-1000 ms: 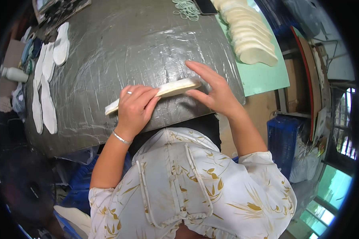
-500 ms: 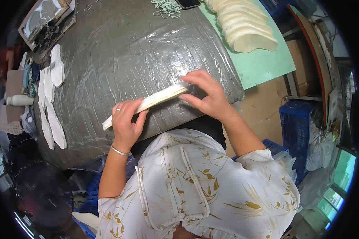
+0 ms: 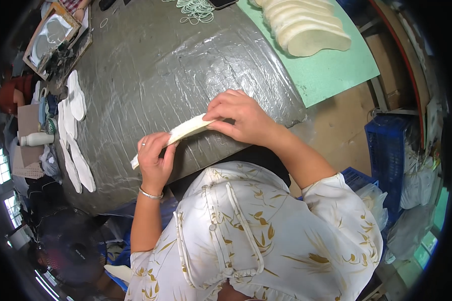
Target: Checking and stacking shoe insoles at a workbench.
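Note:
Held edge-on above the near side of the table is a white, fleecy insole [image 3: 187, 128] with a cream edge. My left hand [image 3: 154, 157] pinches it toward its left end, thumb on the near side. The fingers and thumb of my right hand [image 3: 241, 116] are closed on its right end and hide the tip. Whether it is one insole or two laid together, I cannot tell. Several white insoles [image 3: 80, 163] lie flat along the table's left edge. At the far right, a fanned row of cream insoles [image 3: 316, 40] rests on a green sheet [image 3: 331, 75].
A grey plastic-wrapped table [image 3: 150, 75] spreads ahead of me. Pale green rubber bands [image 3: 196, 10] lie at its far side, beside a dark phone [image 3: 222, 3]. A framed piece [image 3: 50, 37] and a white bottle [image 3: 37, 139] are at left; a blue crate [image 3: 386, 155] stands right.
My right hand has moved left and closed from a loose hold onto the insole's right end. My left hand keeps its grip. A person's arm now shows at the far left.

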Action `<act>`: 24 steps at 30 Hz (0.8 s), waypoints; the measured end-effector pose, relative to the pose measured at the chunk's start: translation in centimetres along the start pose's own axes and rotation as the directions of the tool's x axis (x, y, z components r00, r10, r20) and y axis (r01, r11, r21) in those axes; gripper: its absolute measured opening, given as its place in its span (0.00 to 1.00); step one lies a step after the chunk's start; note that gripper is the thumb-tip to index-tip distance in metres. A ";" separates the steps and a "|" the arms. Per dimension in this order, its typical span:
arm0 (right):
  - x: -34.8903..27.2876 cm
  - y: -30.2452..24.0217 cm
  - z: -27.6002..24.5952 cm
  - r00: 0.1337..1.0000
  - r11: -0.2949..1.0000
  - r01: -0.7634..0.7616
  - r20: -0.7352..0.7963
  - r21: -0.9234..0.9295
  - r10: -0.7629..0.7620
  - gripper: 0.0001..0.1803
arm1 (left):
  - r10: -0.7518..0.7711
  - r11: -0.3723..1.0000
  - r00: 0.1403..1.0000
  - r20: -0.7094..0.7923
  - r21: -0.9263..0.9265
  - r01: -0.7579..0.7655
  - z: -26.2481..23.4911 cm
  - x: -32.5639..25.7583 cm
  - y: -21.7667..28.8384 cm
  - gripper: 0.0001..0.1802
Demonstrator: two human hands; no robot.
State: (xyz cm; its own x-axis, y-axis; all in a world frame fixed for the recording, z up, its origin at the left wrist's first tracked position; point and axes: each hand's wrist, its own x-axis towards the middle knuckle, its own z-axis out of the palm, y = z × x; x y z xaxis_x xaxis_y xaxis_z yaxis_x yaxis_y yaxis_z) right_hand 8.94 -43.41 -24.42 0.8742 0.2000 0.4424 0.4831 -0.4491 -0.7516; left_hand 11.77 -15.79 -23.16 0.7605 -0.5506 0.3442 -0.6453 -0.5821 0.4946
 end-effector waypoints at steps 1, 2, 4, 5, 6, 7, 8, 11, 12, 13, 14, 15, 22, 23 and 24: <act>0.4 0.1 0.0 0.999 1.000 -0.018 -0.027 0.016 0.019 0.09 | -0.031 0.999 0.999 -0.006 -0.011 0.031 -0.2 0.4 0.1 0.11; 0.9 0.3 -0.1 0.998 0.999 -0.034 -0.055 0.032 0.035 0.09 | -0.060 0.998 0.998 -0.013 -0.021 0.060 -0.3 0.8 0.3 0.11; 1.7 -0.7 -0.3 0.978 0.950 -0.129 -0.125 0.285 0.170 0.31 | -0.108 0.991 0.993 -0.052 -0.086 0.104 -0.5 1.1 0.0 0.11; 2.3 -0.9 -0.6 0.965 0.930 -0.111 -0.185 0.350 0.185 0.35 | -0.196 0.960 0.979 -0.059 -0.214 0.180 -0.5 1.5 -0.5 0.10; 2.8 -1.0 -1.0 0.949 0.906 -0.088 -0.241 0.414 0.202 0.40 | -0.281 0.907 0.958 -0.053 -0.341 0.247 -0.7 2.0 -0.9 0.10; 3.2 -1.0 -1.4 0.948 0.909 -0.061 -0.261 0.412 0.182 0.40 | -0.259 0.918 0.964 -0.067 -0.328 0.224 -1.0 2.8 -1.0 0.10; 3.5 -0.9 -1.9 0.944 0.887 -0.060 -0.262 0.458 0.199 0.40 | -0.280 0.875 0.958 -0.062 -0.427 0.228 -1.3 3.5 -0.9 0.10; 4.2 -1.4 -3.2 0.951 0.882 -0.050 -0.249 0.468 0.186 0.40 | -0.311 0.801 0.950 -0.033 -0.546 0.244 -1.8 4.6 -0.9 0.09; 4.3 -1.7 -3.5 0.960 0.899 -0.063 -0.220 0.434 0.174 0.40 | -0.341 0.767 0.940 -0.001 -0.578 0.278 -1.9 4.8 -0.9 0.09; 4.6 -1.9 -3.4 0.950 0.891 -0.047 -0.254 0.451 0.179 0.37 | -0.353 0.741 0.935 0.007 -0.608 0.285 -1.8 5.1 -0.5 0.09; 4.7 -2.3 -3.5 0.950 0.893 -0.043 -0.258 0.448 0.175 0.37 | -0.348 0.743 0.937 0.004 -0.609 0.279 -1.7 5.3 -0.3 0.09; 4.8 -2.6 -3.5 0.918 0.914 -0.004 -0.361 0.407 0.165 0.35 | -0.340 0.755 0.940 -0.007 -0.598 0.269 -1.6 5.3 -0.1 0.08; 5.0 -1.0 -3.1 0.977 0.997 -0.003 -0.212 0.072 0.018 0.21 | -0.165 0.937 0.983 -0.074 -0.324 0.133 -1.1 5.6 -1.3 0.13; 4.7 -0.4 -2.8 0.980 0.987 -0.095 -0.160 0.133 0.116 0.21 | -0.124 0.963 0.992 -0.022 -0.243 0.115 -0.9 5.8 -1.3 0.14; 4.3 0.3 -2.4 0.972 0.964 -0.190 -0.099 0.186 0.211 0.21 | -0.090 0.982 0.995 0.036 -0.163 0.094 -0.9 5.6 -1.3 0.16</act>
State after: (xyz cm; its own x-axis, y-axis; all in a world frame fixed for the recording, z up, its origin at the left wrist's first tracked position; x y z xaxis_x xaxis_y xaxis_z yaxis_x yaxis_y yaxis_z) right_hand 12.70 -44.79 -21.56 0.9473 0.0137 0.3201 0.3084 -0.3088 -0.8997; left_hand 16.94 -17.56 -21.15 0.8124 -0.5170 0.2697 -0.5502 -0.5262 0.6484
